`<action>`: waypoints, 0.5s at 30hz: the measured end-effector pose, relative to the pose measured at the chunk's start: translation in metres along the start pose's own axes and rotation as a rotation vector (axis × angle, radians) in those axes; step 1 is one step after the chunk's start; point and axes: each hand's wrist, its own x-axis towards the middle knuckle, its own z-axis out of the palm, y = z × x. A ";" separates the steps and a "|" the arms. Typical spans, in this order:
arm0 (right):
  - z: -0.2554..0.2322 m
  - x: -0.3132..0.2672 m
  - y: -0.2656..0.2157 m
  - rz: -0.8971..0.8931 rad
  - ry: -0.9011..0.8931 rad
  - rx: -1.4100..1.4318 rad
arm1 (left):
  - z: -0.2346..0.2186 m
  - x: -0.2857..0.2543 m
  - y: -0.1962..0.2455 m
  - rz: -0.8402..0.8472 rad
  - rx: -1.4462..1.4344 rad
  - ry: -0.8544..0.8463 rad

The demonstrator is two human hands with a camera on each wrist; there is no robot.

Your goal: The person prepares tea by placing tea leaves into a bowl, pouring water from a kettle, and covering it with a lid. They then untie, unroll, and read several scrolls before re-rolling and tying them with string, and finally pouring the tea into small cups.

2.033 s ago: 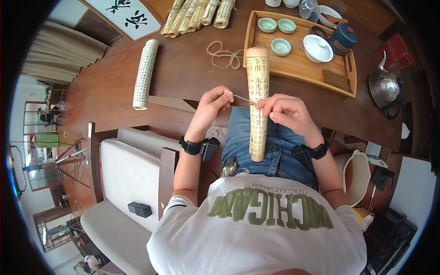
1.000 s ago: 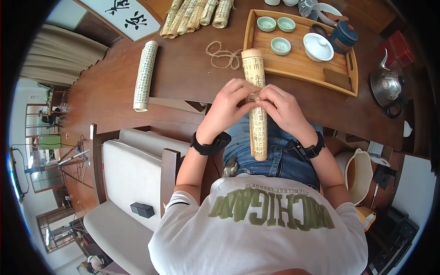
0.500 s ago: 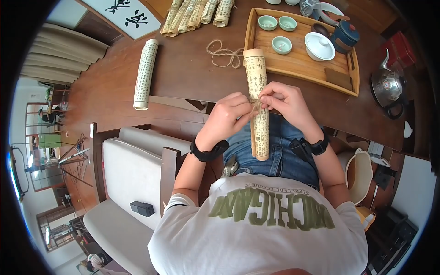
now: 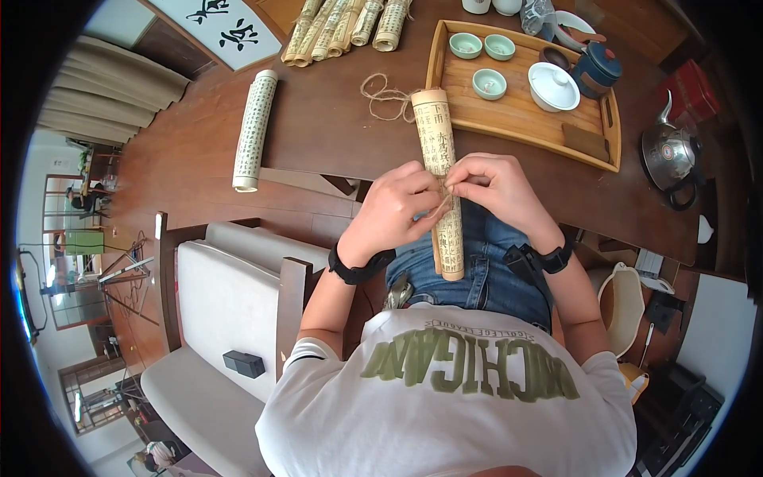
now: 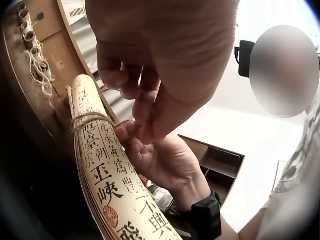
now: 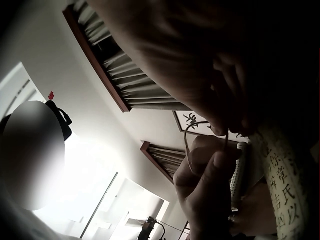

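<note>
A rolled paper scroll (image 4: 434, 131) printed with dark characters slants from the person's lap up to the table edge. In the left wrist view, thin twine (image 5: 93, 117) circles it near its upper part. The left hand (image 4: 400, 205) pinches twine between thumb and fingertips at the scroll's left side. Opposite it, the right hand (image 4: 499, 189) pinches twine with thumb and forefinger, fingertips right over the roll. A small twine loop (image 6: 187, 145) arches between the two hands in the right wrist view. The fingers partly hide the crossing of the strands.
Loose twine (image 4: 385, 97) lies on the brown table (image 4: 334, 119). Another scroll (image 4: 255, 131) rests at the left, and several tied scrolls (image 4: 343, 29) at the back. A wooden tray (image 4: 509, 119) carries cups and a lidded bowl; a steel kettle (image 4: 669, 155) stands to its right.
The left hand, earlier out to the left drawing the twine taut, has come in to the scroll beside the right hand. The scroll's far end has swung slightly left.
</note>
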 end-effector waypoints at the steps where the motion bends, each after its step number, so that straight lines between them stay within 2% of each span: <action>1: 0.002 -0.001 -0.003 -0.009 0.023 -0.039 | -0.004 0.003 0.000 -0.001 0.003 0.005; 2: 0.004 -0.001 -0.005 -0.017 0.046 -0.077 | -0.008 0.006 0.000 -0.002 0.006 0.010; 6: 0.007 0.001 -0.006 -0.297 0.077 -0.404 | -0.010 0.016 -0.011 -0.153 -0.153 0.176; 11: 0.013 0.005 -0.003 -0.620 0.195 -0.644 | 0.003 0.028 -0.021 -0.135 -0.169 0.063; 15: 0.011 0.005 -0.002 -0.741 0.232 -0.884 | 0.005 0.031 -0.024 -0.164 -0.218 0.001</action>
